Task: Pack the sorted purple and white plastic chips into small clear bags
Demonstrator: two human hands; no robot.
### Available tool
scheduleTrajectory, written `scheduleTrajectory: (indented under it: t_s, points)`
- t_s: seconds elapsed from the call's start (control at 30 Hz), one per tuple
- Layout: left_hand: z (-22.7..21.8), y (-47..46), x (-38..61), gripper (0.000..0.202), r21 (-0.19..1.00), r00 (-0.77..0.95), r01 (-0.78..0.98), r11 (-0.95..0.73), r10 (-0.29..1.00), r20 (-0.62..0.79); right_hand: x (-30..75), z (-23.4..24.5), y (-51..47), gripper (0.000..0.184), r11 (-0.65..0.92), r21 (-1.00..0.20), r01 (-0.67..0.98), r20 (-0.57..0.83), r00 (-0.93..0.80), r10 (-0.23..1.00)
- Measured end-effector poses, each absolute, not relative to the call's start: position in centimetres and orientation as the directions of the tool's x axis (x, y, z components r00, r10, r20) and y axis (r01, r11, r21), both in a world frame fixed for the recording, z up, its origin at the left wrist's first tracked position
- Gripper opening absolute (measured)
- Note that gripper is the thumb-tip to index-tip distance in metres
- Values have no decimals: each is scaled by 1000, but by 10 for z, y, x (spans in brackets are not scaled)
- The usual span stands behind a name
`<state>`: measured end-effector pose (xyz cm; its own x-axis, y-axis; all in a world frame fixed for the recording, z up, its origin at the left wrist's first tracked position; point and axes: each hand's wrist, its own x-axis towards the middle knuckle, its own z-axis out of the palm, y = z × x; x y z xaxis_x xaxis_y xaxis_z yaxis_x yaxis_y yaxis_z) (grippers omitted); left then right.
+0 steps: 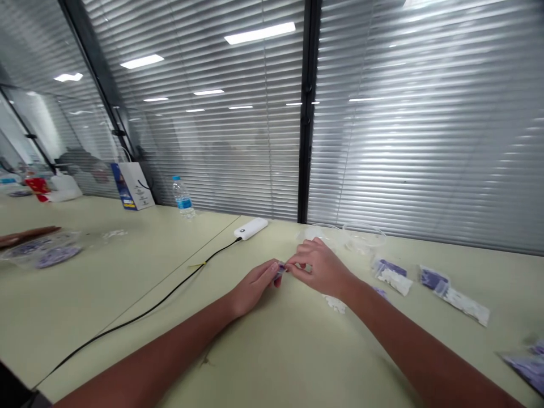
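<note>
My left hand (254, 288) and my right hand (319, 267) meet over the pale green table (263, 351), fingertips pinched together. Between them sits a tiny purple piece (281, 268), held by both hands; its shape is too small to make out. Under my right wrist lies a small white packet (335, 304). Just beyond my right hand stand two clear plastic bowls (361, 238).
Small bags of purple and white pieces (393, 275) lie to the right, with more bags (453, 294) further out and at the right edge (527, 362). A white power bank (250, 228) with a black cable (161, 303) lies ahead left. A water bottle (183, 197) stands by the blinds. Another person's arm (25, 235) rests far left.
</note>
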<state>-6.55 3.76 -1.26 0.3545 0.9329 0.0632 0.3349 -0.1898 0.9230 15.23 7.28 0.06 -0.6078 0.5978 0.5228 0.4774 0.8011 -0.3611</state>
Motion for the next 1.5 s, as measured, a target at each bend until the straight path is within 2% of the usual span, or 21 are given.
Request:
scheduleTrajectory:
  t_s: [0.2, 0.27, 0.37, 0.47, 0.53, 0.73, 0.93, 1.1, 1.2, 1.3, 1.4, 1.5]
  points:
    - [-16, 41, -66, 52, 939, 317, 306, -156, 947, 54, 153, -2, 77, 25, 747, -435, 504, 516, -540, 665]
    - [-17, 43, -67, 53, 946, 295, 296, -135, 954, 44, 154, -6, 79, 30, 699, -490, 521, 461, -526, 715]
    - [-18, 45, -68, 56, 952, 270, 283, -117, 962, 38, 157, -17, 81, 33, 624, -575, 529, 302, -571, 763]
    - [-19, 46, -69, 57, 955, 267, 274, -111, 963, 35, 159, -27, 81, 16, 563, -652, 508, 144, -646, 750]
    - [-18, 46, -70, 57, 957, 271, 271, -104, 962, 28, 159, -31, 82, 17, 531, -689, 492, 86, -673, 735]
    - [-18, 46, -69, 55, 953, 284, 282, -109, 959, 26, 154, -40, 85, 22, 446, -756, 479, 13, -670, 742]
    - [-18, 46, -69, 55, 946, 281, 303, -116, 959, 28, 148, -39, 82, 17, 383, -797, 468, -37, -670, 741]
    - [-17, 45, -68, 54, 942, 273, 315, -118, 962, 30, 151, -36, 81, 9, 352, -834, 425, -21, -662, 749]
    - [-15, 44, -68, 55, 938, 264, 327, -111, 964, 22, 154, -32, 86, 22, 273, -901, 338, -19, -659, 752]
    - [-13, 42, -69, 55, 934, 254, 345, -95, 967, 5, 150, -24, 86, 32, 233, -953, 191, 72, -606, 792]
    - [-13, 40, -69, 51, 938, 273, 337, -76, 962, -20, 139, -15, 82, 30, 252, -966, 53, 183, -547, 817]
    - [-15, 38, -64, 59, 977, 295, 209, 33, 951, -95, 132, -12, 80, 39, 291, -957, 11, 249, -487, 837]
